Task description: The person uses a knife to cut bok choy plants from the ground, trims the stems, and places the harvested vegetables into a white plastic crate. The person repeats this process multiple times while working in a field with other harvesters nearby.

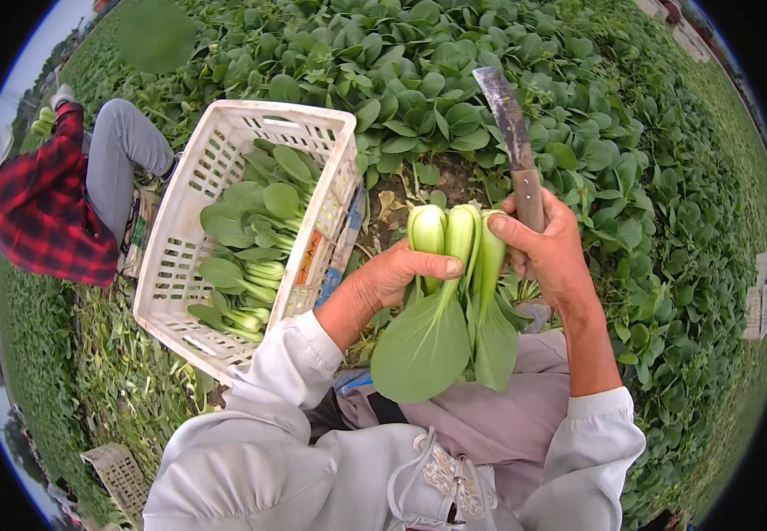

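Several heads of bok choy (pixel 463 245) are bunched in front of me, pale stem ends up and broad leaves hanging over my lap. My left hand (pixel 400 269) grips them, its thumb laid across the stems. On the other side, my right hand (pixel 543 239) holds a harvesting knife (pixel 516 146) by its wooden handle, the worn blade pointing up and away. The right thumb also touches the outermost stem. Beside my left arm stands a white plastic crate (pixel 178 265), tilted in view, with bok choy (pixel 247 259) laid in rows along its right side.
Growing bok choy (pixel 410 79) spreads ahead and to the right. A person in a checked shirt (pixel 58 199) sits left of the crate, holding bok choy (pixel 44 121). Another crate (pixel 118 478) lies at the lower left, and a pale crate (pixel 757 305) at the far right. Cut leaves (pixel 125 358) litter the ground.
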Demonstrator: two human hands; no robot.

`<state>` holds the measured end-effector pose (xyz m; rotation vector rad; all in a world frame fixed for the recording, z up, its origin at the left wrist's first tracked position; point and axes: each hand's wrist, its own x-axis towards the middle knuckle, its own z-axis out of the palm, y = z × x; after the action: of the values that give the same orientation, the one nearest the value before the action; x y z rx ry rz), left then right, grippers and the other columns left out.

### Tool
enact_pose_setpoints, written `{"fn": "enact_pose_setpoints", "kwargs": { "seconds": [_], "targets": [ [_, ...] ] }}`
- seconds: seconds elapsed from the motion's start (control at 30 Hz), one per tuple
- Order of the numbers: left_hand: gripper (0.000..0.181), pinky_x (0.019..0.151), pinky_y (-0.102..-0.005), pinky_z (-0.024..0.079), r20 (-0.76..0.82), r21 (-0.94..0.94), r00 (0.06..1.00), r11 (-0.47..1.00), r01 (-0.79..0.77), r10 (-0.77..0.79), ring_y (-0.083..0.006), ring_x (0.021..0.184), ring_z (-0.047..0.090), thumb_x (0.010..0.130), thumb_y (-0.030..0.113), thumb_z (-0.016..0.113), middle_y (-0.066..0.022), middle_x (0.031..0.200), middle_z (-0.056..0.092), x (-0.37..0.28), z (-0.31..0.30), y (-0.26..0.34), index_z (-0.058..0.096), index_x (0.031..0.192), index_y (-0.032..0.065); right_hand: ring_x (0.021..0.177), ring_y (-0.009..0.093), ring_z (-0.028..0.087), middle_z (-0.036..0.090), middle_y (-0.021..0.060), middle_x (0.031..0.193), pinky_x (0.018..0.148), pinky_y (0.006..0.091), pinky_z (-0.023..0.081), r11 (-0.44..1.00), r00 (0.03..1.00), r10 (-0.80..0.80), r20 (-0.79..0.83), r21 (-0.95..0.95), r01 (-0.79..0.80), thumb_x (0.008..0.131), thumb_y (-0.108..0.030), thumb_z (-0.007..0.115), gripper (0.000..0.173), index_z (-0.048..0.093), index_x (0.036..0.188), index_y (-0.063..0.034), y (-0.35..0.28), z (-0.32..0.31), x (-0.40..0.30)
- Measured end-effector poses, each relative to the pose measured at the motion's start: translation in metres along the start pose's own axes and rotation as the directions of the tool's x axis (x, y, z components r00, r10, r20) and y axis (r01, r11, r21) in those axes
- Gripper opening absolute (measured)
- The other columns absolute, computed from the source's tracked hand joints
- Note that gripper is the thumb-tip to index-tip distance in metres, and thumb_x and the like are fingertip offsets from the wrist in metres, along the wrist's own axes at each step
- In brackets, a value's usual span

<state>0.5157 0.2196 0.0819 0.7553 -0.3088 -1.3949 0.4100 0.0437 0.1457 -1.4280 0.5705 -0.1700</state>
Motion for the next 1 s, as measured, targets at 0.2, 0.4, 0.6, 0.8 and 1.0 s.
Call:
{"fn": "enact_pose_setpoints", "kwargs": {
  "seconds": [0.2, 0.4, 0.6, 0.8, 1.0],
  "targets": [
    [0.068, 0.101, -0.0422, 0.047, 0.093, -0.3, 0.971, 0.937, -0.182, 0.218, -0.027, 0.113, 0.061, 0.076, 0.016, 0.076, -0.0146, 0.12, 0.062, -0.01, 0.016, -0.029, 0.046, 0.135, 0.0022, 0.042, 0.006, 0.044, 0.057, 0.0014, 0.066, 0.038, 0.0213, 0.036, 0.986, 0.998, -0.053, 0.029, -0.157, 0.057, 0.08, -0.018, 0.077, 0.033, 0.054, 0.097, -0.0021, -0.005, 0.023, 0.006],
    [0.056, 0.092, -0.0319, 0.047, -0.237, 0.207, 0.879, 0.905, -0.371, 0.414, -0.0145, 0.1, 0.059, 0.075, 0.012, 0.077, -0.0039, 0.111, 0.062, -0.082, 0.004, 0.052, 0.054, 0.125, 0.004, 0.041, 0.004, 0.04, 0.067, 0.0058, 0.079, 0.037, 0.0195, 0.032, 0.985, 0.978, -0.158, 0.137, -0.044, 0.165, 0.084, -0.028, 0.074, 0.038, 0.055, 0.102, -0.0021, -0.016, 0.065, 0.029],
    [0.067, 0.097, -0.0381, 0.041, 0.199, 0.895, 0.74, -0.428, 0.13, 0.642, -0.028, 0.105, 0.058, 0.068, 0.006, 0.075, -0.0107, 0.115, 0.061, -0.178, -0.051, 0.167, 0.05, 0.13, 0.0076, 0.046, 0.001, 0.037, 0.067, 0.0124, 0.096, 0.04, 0.0175, 0.035, 0.973, 0.975, -0.211, -0.074, 0.078, 0.216, 0.09, -0.022, 0.068, 0.025, 0.054, 0.102, -0.005, -0.028, 0.027, 0.046],
    [0.095, 0.113, -0.0406, 0.029, -0.024, 0.773, 0.959, -0.603, 0.197, 0.283, -0.0281, 0.121, 0.049, 0.048, 0.001, 0.076, -0.0116, 0.128, 0.054, -0.201, -0.166, 0.074, 0.043, 0.136, 0.0071, 0.046, 0.001, 0.037, 0.066, 0.0118, 0.097, 0.04, 0.0176, 0.036, 0.982, 0.981, -0.172, -0.085, 0.06, 0.177, 0.09, -0.021, 0.068, 0.025, 0.054, 0.103, -0.0048, -0.023, 0.041, 0.046],
    [0.103, 0.112, -0.0475, 0.03, 0.049, 0.889, 0.93, -0.44, 0.125, 0.363, -0.0318, 0.123, 0.048, 0.043, -0.002, 0.076, -0.0149, 0.128, 0.052, -0.184, -0.22, 0.005, 0.04, 0.139, 0.0035, 0.045, 0.002, 0.037, 0.066, 0.0112, 0.095, 0.039, 0.0174, 0.036, 0.985, 0.979, -0.153, -0.137, 0.054, 0.162, 0.09, -0.021, 0.069, 0.027, 0.054, 0.105, -0.004, -0.019, 0.039, 0.048]
  ]
}}
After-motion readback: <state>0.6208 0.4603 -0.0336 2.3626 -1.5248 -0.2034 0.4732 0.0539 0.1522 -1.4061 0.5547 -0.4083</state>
